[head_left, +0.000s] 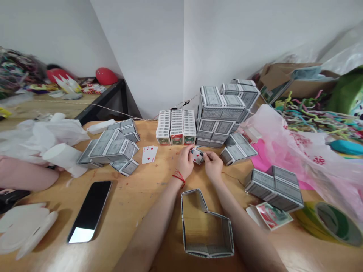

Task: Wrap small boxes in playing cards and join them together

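While both my hands work at mid-worktop (133,211), a phone (90,211) lies toward its near left corner, with grey patterned card blocks (105,145) stacked farther back, by the left edge. Next come loose playing cards (149,154), face up and overlapping, then rows of card boxes (176,128) along the back edge. Just in front of those boxes, my left hand (185,165) is nearly closed, its fingertips on the left side of a red-diamond card (196,157). Nearer the front edge, between my forearms, stands an open card frame (209,250). My right hand (213,165) pinches the card's right side between thumb and finger; a dark spot there is too small to make out. Beyond it a tall block stack (217,117) rises near the back edge.

I judge that light, even pressure from both sides suits this card best: squeezing harder on one side could crease it crookedly, and keeping my elbows out should spare the frame a knock.
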`<action>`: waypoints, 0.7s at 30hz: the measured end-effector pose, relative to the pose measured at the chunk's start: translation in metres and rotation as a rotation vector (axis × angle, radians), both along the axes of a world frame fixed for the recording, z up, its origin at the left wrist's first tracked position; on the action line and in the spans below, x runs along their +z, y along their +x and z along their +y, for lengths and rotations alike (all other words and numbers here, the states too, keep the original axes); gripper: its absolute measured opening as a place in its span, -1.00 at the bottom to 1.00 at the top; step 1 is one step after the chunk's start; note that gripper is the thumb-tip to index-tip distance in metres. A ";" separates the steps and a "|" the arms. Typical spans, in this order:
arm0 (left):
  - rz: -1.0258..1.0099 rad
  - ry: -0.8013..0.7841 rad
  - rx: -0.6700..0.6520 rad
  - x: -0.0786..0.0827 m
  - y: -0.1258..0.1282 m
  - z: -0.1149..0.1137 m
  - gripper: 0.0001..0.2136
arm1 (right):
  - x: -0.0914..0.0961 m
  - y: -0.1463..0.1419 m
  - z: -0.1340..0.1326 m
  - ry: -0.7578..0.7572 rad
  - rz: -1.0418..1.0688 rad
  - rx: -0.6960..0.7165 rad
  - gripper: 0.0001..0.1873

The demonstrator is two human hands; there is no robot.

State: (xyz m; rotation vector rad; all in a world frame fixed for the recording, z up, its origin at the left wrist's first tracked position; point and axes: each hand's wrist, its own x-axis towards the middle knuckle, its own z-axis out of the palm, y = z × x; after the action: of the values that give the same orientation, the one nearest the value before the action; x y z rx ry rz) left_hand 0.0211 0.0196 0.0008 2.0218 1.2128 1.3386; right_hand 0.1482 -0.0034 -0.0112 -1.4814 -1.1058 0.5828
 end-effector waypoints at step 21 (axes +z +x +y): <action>-0.039 -0.002 0.023 0.001 0.000 0.004 -0.81 | 0.007 -0.007 -0.004 -0.031 0.065 0.121 -0.65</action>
State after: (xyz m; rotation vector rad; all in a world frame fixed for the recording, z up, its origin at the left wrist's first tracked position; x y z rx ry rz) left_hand 0.0210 0.0233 0.0019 1.9776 1.2226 1.3805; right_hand 0.1416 -0.0077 -0.0042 -1.4194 -1.1452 0.7306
